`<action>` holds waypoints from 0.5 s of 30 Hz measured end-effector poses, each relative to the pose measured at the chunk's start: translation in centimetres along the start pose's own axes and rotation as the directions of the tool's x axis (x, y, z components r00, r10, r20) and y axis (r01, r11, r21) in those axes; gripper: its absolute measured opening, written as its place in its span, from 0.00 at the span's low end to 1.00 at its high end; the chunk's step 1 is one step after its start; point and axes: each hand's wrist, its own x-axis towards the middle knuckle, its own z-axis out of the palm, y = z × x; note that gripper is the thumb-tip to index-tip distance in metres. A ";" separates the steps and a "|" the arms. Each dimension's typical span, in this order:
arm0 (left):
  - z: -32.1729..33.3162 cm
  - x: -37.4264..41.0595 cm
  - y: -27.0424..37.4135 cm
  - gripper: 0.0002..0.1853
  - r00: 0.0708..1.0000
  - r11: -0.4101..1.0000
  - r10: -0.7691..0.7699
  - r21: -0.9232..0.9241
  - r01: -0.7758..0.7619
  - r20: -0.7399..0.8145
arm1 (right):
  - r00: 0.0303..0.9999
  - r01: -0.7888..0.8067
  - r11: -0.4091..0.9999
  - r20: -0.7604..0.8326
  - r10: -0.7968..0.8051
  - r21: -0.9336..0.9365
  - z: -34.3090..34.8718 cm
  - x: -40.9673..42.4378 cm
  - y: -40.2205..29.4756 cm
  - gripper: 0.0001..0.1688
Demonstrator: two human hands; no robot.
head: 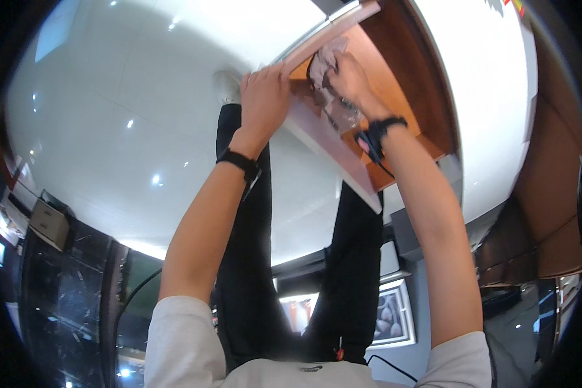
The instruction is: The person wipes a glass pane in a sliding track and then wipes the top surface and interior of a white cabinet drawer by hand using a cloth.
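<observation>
An open wooden drawer [385,80] with an orange-brown inside and a pale pinkish panel [332,150] lies before me. My left hand [267,97] grips its near-left corner, fingers over the pale edge [320,41]. Inside the drawer, my right hand [353,82] is curled on a crumpled pale wrapping [326,58], blurred by motion. Clear crinkled plastic [345,117] sits below that hand, and its contents are hard to make out. A dark band with a small device [376,138] is on my right wrist, and another dark band [237,162] on my left.
White glossy surface [121,97] stretches to the left, a light shoe [228,87] showing on it. White furniture top [494,97] curves along the right. Behind my legs are a framed picture [394,315] and a black cable [393,368]. A small beige drawer box [48,223] is far left.
</observation>
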 end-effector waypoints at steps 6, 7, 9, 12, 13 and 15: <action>-3.0 -3.2 -3.4 0.20 0.976 0.971 -0.183 -0.176 0.161 -0.119 | 0.882 0.441 0.891 -0.134 -0.452 -0.106 -3.4 -6.7 -9.9 0.20; -2.9 -3.5 -3.6 0.21 0.964 0.939 -0.257 -0.254 0.231 -0.072 | 0.875 0.465 0.877 -0.087 -0.476 -0.118 -2.9 -6.2 -11.0 0.19; -2.9 -4.4 -3.9 0.22 0.921 0.843 -0.386 -0.388 0.372 0.044 | 0.858 0.511 0.850 0.012 -0.514 -0.127 -1.5 -4.8 -12.9 0.18; -2.6 -4.7 -4.3 0.24 0.841 0.707 -0.408 -0.459 0.537 0.356 | 0.784 0.593 0.714 0.064 -0.618 -0.371 0.6 -2.8 -12.3 0.20; -2.4 -5.1 -4.5 0.25 0.837 0.706 -0.404 -0.457 0.542 0.369 | 0.770 0.615 0.680 0.119 -0.626 -0.400 0.1 -2.3 -12.4 0.20; -1.7 -5.3 -4.7 0.25 0.834 0.707 -0.386 -0.455 0.542 0.394 | 0.742 0.652 0.606 0.222 -0.632 -0.456 -3.3 -0.8 -11.1 0.19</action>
